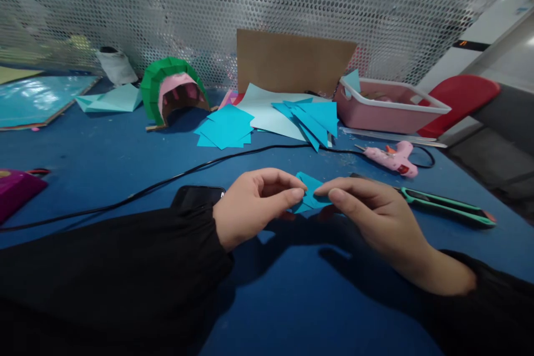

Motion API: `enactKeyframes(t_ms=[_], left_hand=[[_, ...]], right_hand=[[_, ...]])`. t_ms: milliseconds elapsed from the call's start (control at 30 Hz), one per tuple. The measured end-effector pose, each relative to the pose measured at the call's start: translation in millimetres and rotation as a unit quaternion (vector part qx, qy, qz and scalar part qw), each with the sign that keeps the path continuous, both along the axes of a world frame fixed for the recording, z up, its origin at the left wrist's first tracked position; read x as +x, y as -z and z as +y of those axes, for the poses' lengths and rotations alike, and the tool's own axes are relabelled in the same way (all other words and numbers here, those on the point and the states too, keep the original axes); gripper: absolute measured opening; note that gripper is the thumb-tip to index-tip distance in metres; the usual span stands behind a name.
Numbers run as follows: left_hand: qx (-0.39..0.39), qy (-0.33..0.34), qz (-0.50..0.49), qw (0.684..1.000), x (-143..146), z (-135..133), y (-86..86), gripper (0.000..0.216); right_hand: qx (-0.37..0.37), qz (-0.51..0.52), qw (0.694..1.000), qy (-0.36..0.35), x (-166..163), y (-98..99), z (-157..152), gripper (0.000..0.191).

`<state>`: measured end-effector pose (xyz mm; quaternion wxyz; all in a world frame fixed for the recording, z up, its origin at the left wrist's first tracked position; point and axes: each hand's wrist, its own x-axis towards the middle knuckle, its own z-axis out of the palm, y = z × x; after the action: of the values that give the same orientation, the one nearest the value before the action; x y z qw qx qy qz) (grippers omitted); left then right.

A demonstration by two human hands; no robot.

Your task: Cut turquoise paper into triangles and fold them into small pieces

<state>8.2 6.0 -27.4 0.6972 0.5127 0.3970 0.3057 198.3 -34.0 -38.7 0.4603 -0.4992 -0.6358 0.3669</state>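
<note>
A small piece of folded blue paper (pixel 311 200) is held just above the blue table, its folds partly covered by fingers. My left hand (pixel 261 200) pinches its left side between thumb and fingers. On the right side, my right hand (pixel 371 208) grips the same paper, thumb toward me. Beyond the hands lies a loose stack of blue paper squares (pixel 227 128). Several folded blue paper triangles (pixel 315 117) rest to its right, on top of a pale sheet (pixel 267 111).
A phone (pixel 198 196) lies behind my left wrist, and a black cable (pixel 200 167) crosses the table. To the right are a utility knife (pixel 450 206), a pink glue gun (pixel 392 157) and a pink basket (pixel 384 114). A green paper arch (pixel 169 86) and cardboard (pixel 292 64) stand at the back.
</note>
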Motion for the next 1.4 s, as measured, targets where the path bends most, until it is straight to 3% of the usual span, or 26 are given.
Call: enactKeyframes(t_ms=[233,433,900,1400], left_hand=[[0.055,0.062,0.009,0.997,-1.2,0.4,2.0,0.037],[0.056,0.104,0.038,0.992,-2.5,-0.4,2.8,0.030],[0.083,0.078,0.056,0.992,-3.2,-1.2,0.5,0.027],[0.120,0.059,0.116,0.984,-3.4,-0.7,5.7,0.016]], right_hand=[[-0.012,0.021,0.999,-0.032,-2.0,4.4,3.2,0.015],[-0.007,-0.031,0.998,-0.049,2.5,6.1,2.7,0.014],[-0.023,-0.002,0.998,-0.052,1.8,7.8,4.8,0.011],[0.037,-0.107,0.992,-0.061,-1.8,9.5,1.2,0.009]])
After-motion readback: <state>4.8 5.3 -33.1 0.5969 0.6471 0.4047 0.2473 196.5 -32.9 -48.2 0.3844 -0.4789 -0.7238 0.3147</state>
